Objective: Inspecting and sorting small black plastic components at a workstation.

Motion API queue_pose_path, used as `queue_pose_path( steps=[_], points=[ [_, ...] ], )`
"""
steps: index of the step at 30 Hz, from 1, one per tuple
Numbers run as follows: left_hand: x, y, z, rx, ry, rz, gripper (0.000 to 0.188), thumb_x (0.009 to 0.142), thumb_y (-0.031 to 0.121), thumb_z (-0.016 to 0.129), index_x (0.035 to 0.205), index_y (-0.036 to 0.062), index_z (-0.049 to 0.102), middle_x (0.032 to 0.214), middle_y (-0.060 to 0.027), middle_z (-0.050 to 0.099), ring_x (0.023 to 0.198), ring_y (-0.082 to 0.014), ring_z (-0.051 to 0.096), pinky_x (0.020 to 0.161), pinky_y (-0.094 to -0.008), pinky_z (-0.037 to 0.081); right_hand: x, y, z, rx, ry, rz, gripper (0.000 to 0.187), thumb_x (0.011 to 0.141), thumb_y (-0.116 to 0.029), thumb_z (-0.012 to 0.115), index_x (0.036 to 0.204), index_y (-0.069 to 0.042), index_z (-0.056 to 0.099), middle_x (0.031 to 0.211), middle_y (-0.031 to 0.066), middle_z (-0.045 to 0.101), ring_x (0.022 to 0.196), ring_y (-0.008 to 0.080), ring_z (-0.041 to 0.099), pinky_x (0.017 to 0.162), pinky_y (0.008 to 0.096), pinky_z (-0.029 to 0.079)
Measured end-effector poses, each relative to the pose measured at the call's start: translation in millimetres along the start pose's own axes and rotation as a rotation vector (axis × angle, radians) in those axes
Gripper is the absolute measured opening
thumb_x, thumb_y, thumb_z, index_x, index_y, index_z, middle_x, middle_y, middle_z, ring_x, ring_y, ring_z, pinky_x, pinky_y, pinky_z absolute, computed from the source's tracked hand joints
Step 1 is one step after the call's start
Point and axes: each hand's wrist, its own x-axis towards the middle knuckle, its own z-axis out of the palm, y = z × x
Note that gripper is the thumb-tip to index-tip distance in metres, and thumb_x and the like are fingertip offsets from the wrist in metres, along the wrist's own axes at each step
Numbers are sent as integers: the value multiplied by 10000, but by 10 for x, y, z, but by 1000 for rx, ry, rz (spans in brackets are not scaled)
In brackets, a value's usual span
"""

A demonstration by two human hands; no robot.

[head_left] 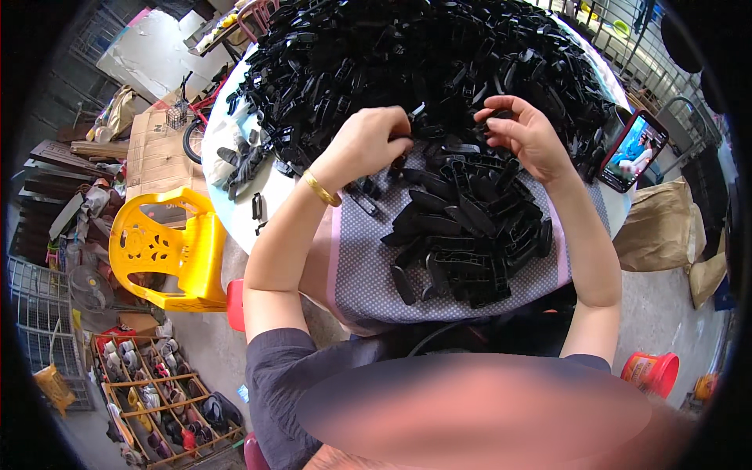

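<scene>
A large heap of small black plastic pieces (345, 63), long and curved, covers most of the round table. My left hand (366, 145) is at the heap's near edge, its fingers curled inward. What it grips, if anything, is hidden against the black parts. Across from it, my right hand (526, 135) is raised, with thumb and fingers bent round what looks like a black plastic piece (499, 116). Between my forearms, a smaller pile of similar black pieces (458, 227) lies on a grey dotted cloth (360, 274) with a pink border.
A phone (634, 151) showing a picture stands at the table's right edge. A yellow plastic chair (200, 251) is at the left, above a wooden rack (141, 384) of shoes. Brown paper sacks (662, 223) and a red bucket (664, 374) stand at the right.
</scene>
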Motion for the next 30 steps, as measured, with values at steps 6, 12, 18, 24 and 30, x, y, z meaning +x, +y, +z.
queue_pose_path(
  steps=[6, 12, 18, 24, 30],
  points=[
    [142, -14, 147, -1295, 246, -373, 157, 893, 173, 575, 938, 26, 540, 912, -79, 635, 760, -154, 630, 645, -238, 528, -95, 3, 201, -181, -89, -228, 234, 788, 36, 629, 1014, -10, 592, 1068, 97, 617, 932, 140, 592, 849, 258, 479],
    [91, 225, 244, -1597, 153, -289, 202, 898, 139, 554, 1002, -33, 568, 960, -90, 620, 705, -136, 620, 615, -242, 549, -175, 50, 363, -149, -181, -427, 329, 796, 54, 620, 1117, 30, 557, 1056, 102, 606, 948, 152, 595, 874, 278, 476],
    [44, 396, 193, -1705, 124, -203, 284, 878, 62, 526, 1140, -43, 555, 995, -147, 626, 856, -182, 647, 751, -264, 547, -148, 35, 326, -448, -88, -524, 288, 810, 39, 601, 1097, 26, 578, 998, 63, 598, 928, 136, 595, 836, 255, 488],
    [65, 398, 60, -1059, 39, -248, 220, 821, 43, 620, 1017, -44, 572, 896, -72, 641, 731, -78, 597, 625, -191, 498, -185, 31, 353, -417, -30, -445, 245, 816, -11, 607, 1058, 18, 586, 970, 45, 600, 885, 102, 592, 783, 225, 487],
    [141, 343, 360, -1064, 351, -11, 248, 771, 69, 682, 874, 13, 464, 835, -39, 616, 680, -35, 526, 587, -161, 450, -215, 24, 391, -446, -42, -456, 242, 799, -17, 611, 1039, 7, 590, 952, 41, 604, 861, 96, 589, 742, 215, 486]
  ],
)
